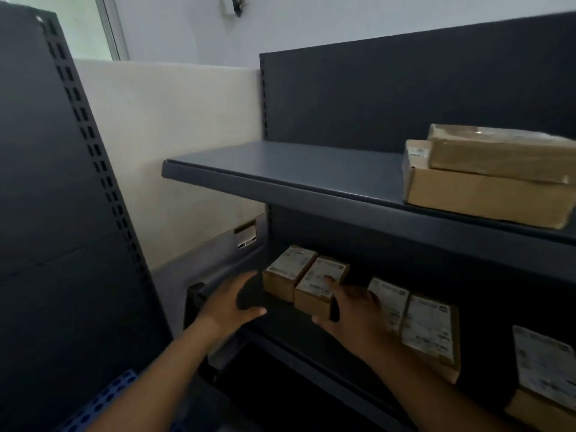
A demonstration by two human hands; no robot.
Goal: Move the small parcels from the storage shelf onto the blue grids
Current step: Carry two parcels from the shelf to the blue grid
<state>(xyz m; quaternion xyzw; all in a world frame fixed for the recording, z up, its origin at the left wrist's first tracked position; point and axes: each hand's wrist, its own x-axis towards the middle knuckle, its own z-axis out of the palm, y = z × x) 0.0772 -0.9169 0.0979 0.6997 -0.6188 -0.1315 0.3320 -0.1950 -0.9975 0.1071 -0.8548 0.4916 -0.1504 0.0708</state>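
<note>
The upper shelf [311,188] overhangs the lower bay, capping entry from twelve o'clock. Bare board lies at nine o'clock of the parcels [307,277]; more boxes [430,332] crowd three o'clock.

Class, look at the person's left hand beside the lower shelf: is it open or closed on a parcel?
Open. The left hand has spread fingers, holds nothing, and sits left of the nearest small parcel.

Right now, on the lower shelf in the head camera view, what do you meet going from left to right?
left hand → leftmost small parcel → second small parcel → right hand → tall labelled parcel → parcel at the right edge
</note>
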